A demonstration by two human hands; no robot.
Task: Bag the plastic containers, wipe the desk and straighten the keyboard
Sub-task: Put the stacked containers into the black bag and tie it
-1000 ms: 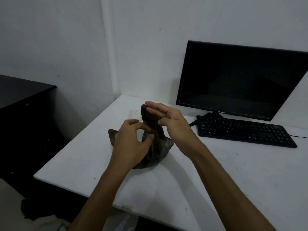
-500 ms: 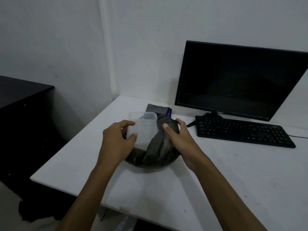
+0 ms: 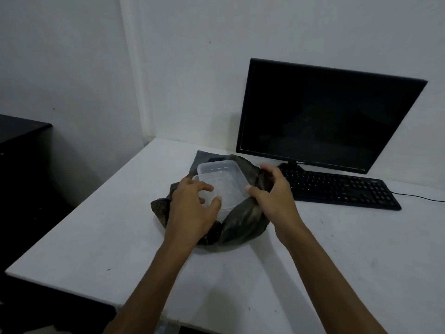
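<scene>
Since half a second ago the containers [image 3: 220, 183] sank deeper into the black bag [image 3: 243, 220] on the surface [image 3: 101, 232]. The left hand [image 3: 192, 208] grips their near edge; the right hand [image 3: 273, 191] pinches the bag's rim. They look light, stiff and slippery, best held by the rims.

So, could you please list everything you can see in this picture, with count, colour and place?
plastic containers: two, clear, stacked in the open bag
bag: one, dark, on the desk around the containers
cloth: one, dark grey, on the desk behind the bag
keyboard: one, black, on the desk in front of the monitor, angled
monitor: one, black, screen off, at the back right of the desk
desk: one, white, against the wall
cabinet: one, black, far left
left hand: fingers curled over the containers' near edge
right hand: grip on the bag's right edge
</scene>
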